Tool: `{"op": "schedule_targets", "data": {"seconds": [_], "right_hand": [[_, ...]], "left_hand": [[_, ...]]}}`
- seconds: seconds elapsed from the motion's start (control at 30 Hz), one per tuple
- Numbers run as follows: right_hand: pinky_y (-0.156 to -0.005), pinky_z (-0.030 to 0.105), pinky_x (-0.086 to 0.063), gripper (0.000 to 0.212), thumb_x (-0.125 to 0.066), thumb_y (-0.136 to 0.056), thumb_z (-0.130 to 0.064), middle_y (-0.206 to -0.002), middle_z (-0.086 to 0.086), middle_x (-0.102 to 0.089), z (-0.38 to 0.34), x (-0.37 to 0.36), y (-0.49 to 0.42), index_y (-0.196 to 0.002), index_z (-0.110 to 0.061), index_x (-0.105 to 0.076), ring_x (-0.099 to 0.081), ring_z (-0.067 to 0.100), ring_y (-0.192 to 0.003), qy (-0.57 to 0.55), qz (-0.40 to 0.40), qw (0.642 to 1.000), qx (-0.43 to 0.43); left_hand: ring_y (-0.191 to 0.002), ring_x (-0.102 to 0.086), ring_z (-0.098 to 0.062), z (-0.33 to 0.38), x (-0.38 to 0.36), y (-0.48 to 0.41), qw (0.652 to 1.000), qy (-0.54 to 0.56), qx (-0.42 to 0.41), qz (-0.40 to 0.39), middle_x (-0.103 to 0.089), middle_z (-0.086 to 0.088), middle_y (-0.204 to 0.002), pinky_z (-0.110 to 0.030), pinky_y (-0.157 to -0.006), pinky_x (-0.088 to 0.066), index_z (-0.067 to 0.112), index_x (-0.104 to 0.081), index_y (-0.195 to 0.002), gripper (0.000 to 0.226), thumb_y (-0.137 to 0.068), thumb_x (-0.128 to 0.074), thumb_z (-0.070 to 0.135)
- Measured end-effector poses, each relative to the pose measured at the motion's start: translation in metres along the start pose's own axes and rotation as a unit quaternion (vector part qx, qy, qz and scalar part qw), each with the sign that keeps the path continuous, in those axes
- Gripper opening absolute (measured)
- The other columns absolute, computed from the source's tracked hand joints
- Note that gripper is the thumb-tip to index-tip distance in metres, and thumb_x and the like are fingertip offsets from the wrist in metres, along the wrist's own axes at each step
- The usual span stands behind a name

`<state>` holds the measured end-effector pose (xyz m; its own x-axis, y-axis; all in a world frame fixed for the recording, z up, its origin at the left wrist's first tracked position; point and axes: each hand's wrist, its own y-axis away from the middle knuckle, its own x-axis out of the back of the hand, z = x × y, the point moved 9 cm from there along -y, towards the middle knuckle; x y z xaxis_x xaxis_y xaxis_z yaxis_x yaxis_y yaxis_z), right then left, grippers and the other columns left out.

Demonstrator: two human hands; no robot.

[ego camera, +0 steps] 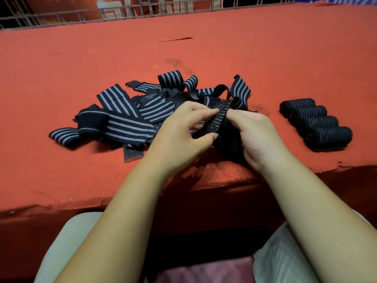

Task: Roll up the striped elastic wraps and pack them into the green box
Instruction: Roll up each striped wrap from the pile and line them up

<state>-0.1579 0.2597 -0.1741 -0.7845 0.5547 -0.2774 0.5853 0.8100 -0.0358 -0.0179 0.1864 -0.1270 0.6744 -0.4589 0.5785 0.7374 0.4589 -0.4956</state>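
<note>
A tangled pile of black elastic wraps with grey stripes (130, 113) lies on the red felt table (183, 54). Near the table's front edge both hands work one wrap (219, 123). My left hand (183, 129) pinches it between thumb and fingertips. My right hand (255, 133) grips its other side, fingers curled round the fabric, and part of the wrap hangs below my palm. Several rolled wraps (316, 123) lie side by side in a row to the right. No green box is in view.
The table's front edge (142, 199) runs just before my forearms, with my lap below it. A metal grid fence (142, 9) lines the far edge. A dark slit (177, 39) marks the felt farther back.
</note>
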Motion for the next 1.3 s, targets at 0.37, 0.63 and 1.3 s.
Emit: {"op": "schedule_targets", "data": {"seconds": [0.37,0.63,1.3], "right_hand": [[-0.088,0.032,-0.062,0.027,-0.066,-0.102,-0.001,-0.112,0.014,-0.082,-0.001,-0.012,0.005,-0.126,-0.007,-0.076,-0.079,0.025,-0.106,0.051,-0.088,0.995,0.015],[-0.071,0.036,-0.044,0.029,-0.073,-0.09,-0.02,-0.103,0.016,-0.065,0.006,-0.031,0.018,-0.11,0.0,-0.066,-0.057,0.032,-0.088,0.023,-0.196,0.978,-0.066],[-0.091,0.046,-0.061,0.016,-0.07,-0.104,-0.026,-0.103,0.009,-0.083,0.005,-0.026,-0.002,-0.109,-0.015,-0.08,-0.079,0.026,-0.095,0.186,-0.077,0.979,0.028]], "left_hand": [[-0.089,-0.072,-0.005,-0.024,0.026,0.004,0.984,0.042,0.116,0.132,-0.077,0.013,-0.093,-0.033,-0.082,-0.056,0.027,-0.082,-0.103,0.013,-0.104,-0.069,0.026],[-0.041,-0.04,-0.013,-0.059,0.054,0.009,0.9,0.284,0.253,0.212,-0.046,-0.005,-0.062,-0.023,-0.043,-0.029,0.011,-0.065,-0.095,0.023,-0.11,-0.06,0.028],[-0.052,-0.063,-0.028,-0.079,0.03,0.015,0.922,0.161,0.331,0.118,-0.071,-0.009,-0.061,-0.033,-0.057,-0.052,0.005,-0.068,-0.098,0.038,-0.111,-0.055,0.038]]}}
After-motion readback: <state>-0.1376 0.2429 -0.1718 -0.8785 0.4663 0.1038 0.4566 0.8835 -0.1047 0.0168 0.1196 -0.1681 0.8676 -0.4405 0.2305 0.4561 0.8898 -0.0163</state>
